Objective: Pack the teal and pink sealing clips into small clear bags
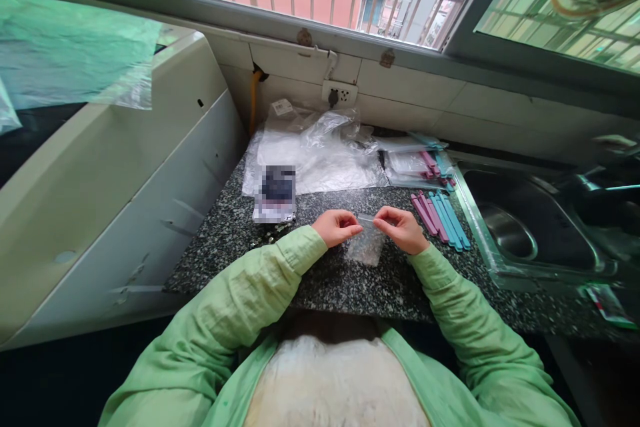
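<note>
A small clear zip bag [366,247] hangs between my two hands, low over the speckled stone counter. My left hand [336,227] pinches the bag's top left corner. At the top right corner, the fingers of my right hand [403,228] are closed on the same edge. Whether anything lies inside the bag is hard to make out. Right of my right hand lie several purple strips [431,217] and several light blue strips [450,220], side by side. A packet with a blurred print [274,195] rests to the left of my left hand.
Large clear plastic bags [315,153] spread over the back of the counter. Filled bags of strips [415,161] lie beside them. A metal sink [530,220] is set in at the right, and a pale appliance [150,187] stands on the left. A wall socket [340,92] sits behind.
</note>
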The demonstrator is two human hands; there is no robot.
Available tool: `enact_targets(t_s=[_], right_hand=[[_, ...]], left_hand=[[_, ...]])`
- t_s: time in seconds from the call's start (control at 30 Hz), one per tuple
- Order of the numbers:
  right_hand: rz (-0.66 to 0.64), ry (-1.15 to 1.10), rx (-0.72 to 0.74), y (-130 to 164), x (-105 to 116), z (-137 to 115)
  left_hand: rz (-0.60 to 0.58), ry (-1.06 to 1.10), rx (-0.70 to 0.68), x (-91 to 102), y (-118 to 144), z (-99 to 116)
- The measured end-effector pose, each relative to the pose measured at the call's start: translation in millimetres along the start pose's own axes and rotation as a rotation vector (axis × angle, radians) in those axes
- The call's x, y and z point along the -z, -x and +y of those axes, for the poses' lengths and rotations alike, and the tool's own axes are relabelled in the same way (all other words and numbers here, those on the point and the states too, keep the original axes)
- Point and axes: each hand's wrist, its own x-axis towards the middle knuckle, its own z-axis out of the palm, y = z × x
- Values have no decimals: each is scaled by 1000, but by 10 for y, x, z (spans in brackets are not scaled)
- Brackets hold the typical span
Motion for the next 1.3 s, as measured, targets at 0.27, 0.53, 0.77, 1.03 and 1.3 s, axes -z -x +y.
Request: enact_targets(t_s=[0.27,0.53,0.77,1.03,1.3], right_hand=[[-1,7,2,6,-32,0],[46,-78,-57,-1,-17,1],[41,-78,-64,3,-39,36],[38,-54,-45,12,-76,13],[32,-47,-38,9,-78,8]], left_hand=[[99,15,-82,14,0,48],[72,-1,-88,20,3,42],[61,73,12,21,-5,33],[104,152,-2,27,-15,54],[147,112,-32,26,5,74]])
